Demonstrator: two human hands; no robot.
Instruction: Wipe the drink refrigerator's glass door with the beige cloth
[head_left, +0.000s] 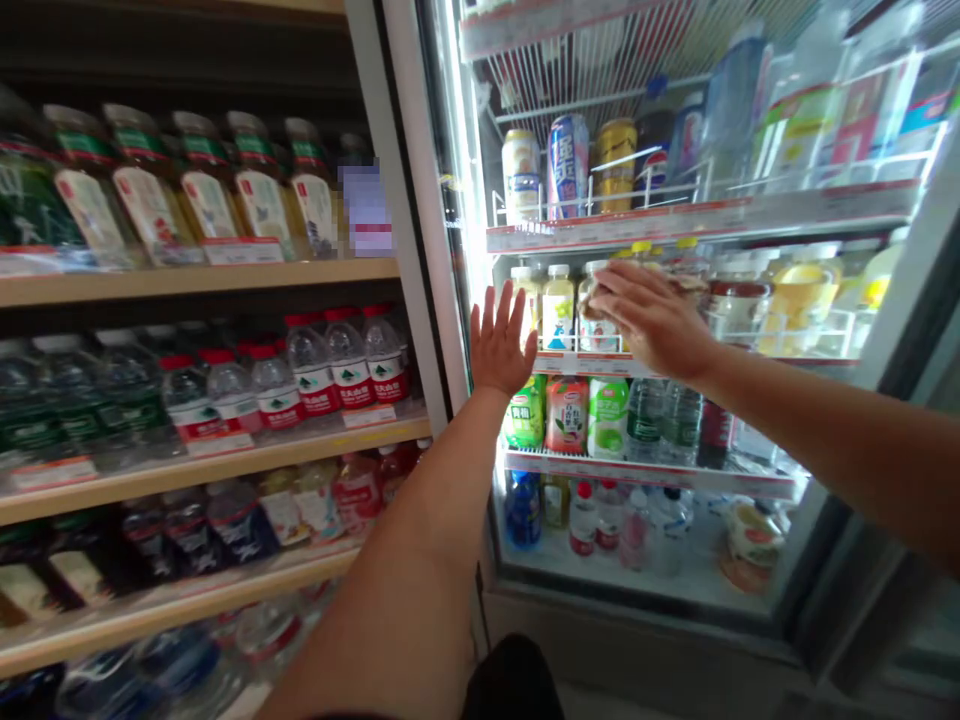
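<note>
Ref. landmark: price rail (577, 365) of the fridge's mid shelf.

L hand (501, 345): at the rail's left end, just above it. Palm flat and facing the fridge, fingers up and fully spread. Holds nothing. Contact w/ the lit side wall behind it: can't tell.

R hand (652, 320): above the rail, right of centre, arm coming in from the right. Fingers together and slightly bent, laid over the top of the white-cap bottle (596, 330). Fingertips are on its cap and shoulder. Thumb is hidden, so whether the grip is closed: can't tell.

White-cap bottle: upright on the shelf directly behind the rail, front row, third from the rail's left end.

Neighbours:
- Two pale yellow bottles (559, 305) stand on the same shelf, left of the white-cap bottle, betw. the two hands.
- Cans (568, 165) sit one shelf above the rail, incl. a blue/red one and a gold one.
- Green and red drink bottles (568, 415) are right below the rail, w/ dark green bottles to their right.
- Water bottles w/ red labels (349, 365) are well left of the rail, at about its height, on an open wooden shelf (300, 455) outside the fridge.
</note>
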